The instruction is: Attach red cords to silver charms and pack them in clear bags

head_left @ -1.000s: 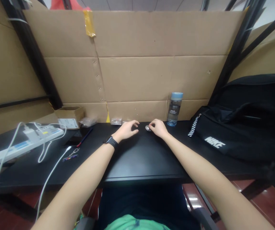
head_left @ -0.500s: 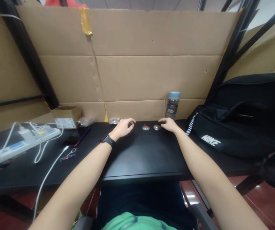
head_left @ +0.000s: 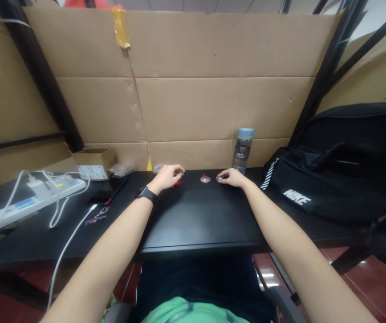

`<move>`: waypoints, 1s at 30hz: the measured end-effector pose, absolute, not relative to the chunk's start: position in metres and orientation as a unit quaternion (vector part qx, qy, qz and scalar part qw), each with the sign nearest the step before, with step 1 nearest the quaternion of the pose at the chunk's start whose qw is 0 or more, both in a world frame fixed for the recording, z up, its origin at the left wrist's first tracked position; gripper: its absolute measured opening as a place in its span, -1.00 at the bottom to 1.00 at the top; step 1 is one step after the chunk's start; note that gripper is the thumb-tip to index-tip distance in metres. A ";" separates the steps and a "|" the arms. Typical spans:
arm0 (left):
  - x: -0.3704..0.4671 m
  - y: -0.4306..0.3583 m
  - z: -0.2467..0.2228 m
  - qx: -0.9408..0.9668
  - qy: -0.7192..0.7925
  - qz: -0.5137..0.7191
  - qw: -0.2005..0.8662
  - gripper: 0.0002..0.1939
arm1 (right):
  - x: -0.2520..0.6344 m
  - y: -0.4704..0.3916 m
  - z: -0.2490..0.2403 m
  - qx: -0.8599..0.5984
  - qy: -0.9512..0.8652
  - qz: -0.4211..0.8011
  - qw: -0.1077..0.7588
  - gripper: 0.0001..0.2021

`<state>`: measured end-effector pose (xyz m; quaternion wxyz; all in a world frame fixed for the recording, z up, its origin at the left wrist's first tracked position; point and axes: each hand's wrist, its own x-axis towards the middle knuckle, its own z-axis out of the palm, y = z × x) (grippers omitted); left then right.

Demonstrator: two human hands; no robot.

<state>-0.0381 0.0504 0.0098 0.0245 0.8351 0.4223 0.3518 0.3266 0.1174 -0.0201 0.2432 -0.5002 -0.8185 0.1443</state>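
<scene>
Head view: the right hand, pinching a round, silver, metallic disc, may slip on its shine; left hand loosely spread.

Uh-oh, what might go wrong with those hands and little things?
The right hand is close to the bottle, so a bump might tip it. The shiny disc at that hand's fingertips is small and might slip. The red loops by the left hand might catch on its fingers.
</scene>
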 end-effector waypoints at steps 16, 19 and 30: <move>-0.046 0.051 0.012 0.826 0.447 0.342 0.027 -0.79 | 0.338 0.123 -0.021 -0.469 -0.807 0.237 0.268 -0.69; -0.051 0.054 0.012 0.830 0.442 0.339 0.025 -0.70 | 0.338 0.121 -0.019 -0.469 -0.806 0.246 0.266 -0.68; -0.081 0.069 -0.003 0.851 0.450 0.253 0.094 -0.85 | 0.337 0.115 -0.013 -0.476 -0.802 0.246 0.265 -0.64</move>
